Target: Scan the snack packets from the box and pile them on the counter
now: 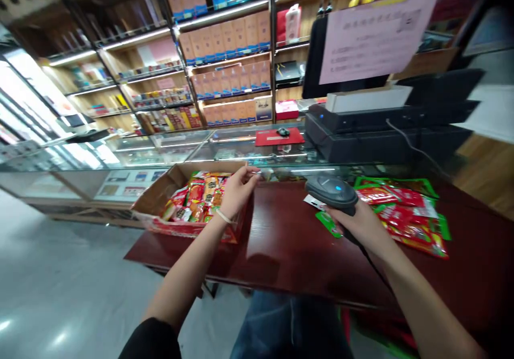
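Observation:
My right hand [363, 225] is wrapped around the handle of a dark barcode scanner [331, 192] with a small blue light, held above the table. Its cable hangs down below my wrist. Beneath the scanner lie a white and green packet [329, 224], partly covered. My left hand [237, 190], a pale band on its wrist, hovers at the right side of an open cardboard box [155, 195]. Its fingers are drawn together at the tips; what they hold, if anything, is too small to make out. Colourful snack packets [196, 193] fill the box.
Red and green snack packages [413, 219] lie piled on the right of the dark red table [277, 241]. Behind it stands a glass counter [225, 147] with a mouse [283, 132] on a red mat. A monitor [313, 59] bears a pink sheet. Stocked shelves line the wall.

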Demonstrator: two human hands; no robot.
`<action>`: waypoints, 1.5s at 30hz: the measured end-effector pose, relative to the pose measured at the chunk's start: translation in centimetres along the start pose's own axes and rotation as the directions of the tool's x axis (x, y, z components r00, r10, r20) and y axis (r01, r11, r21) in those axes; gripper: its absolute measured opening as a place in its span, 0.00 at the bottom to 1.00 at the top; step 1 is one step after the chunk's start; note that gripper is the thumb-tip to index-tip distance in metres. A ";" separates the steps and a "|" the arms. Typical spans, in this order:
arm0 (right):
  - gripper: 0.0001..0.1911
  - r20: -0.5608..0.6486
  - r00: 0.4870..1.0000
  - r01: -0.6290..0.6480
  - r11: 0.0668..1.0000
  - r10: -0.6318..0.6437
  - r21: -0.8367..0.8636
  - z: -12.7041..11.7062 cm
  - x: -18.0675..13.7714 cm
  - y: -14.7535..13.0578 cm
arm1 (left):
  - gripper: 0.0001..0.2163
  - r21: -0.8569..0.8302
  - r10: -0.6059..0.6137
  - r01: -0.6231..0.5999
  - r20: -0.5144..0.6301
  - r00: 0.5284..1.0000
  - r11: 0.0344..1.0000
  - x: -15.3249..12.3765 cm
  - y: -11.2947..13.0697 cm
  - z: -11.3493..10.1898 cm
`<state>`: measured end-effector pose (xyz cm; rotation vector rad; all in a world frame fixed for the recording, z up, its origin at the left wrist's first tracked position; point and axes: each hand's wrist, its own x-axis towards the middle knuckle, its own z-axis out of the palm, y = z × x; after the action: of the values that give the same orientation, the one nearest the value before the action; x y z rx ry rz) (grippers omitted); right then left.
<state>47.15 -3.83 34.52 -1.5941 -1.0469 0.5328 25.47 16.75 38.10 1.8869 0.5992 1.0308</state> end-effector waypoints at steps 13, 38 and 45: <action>0.19 0.221 0.971 0.090 0.996 -0.092 0.022 11.0 3.3 -3.0 | 0.16 0.449 -0.305 0.329 -0.128 0.944 0.831 -3.0 -9.2 -17.5; 0.18 0.002 0.996 0.091 0.996 -0.091 0.022 5.6 3.3 0.1 | 0.19 -0.145 -0.228 0.201 -0.200 0.953 0.969 0.4 -3.0 -7.7; 0.21 -0.231 0.969 0.089 0.996 -0.092 -0.025 2.3 3.1 3.0 | 0.21 -0.376 -0.149 0.116 -0.060 0.987 0.919 -2.7 -1.3 4.7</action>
<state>47.93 -0.05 31.63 -1.5703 -0.9428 0.2697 27.97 13.17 34.60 1.4562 0.5310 1.0590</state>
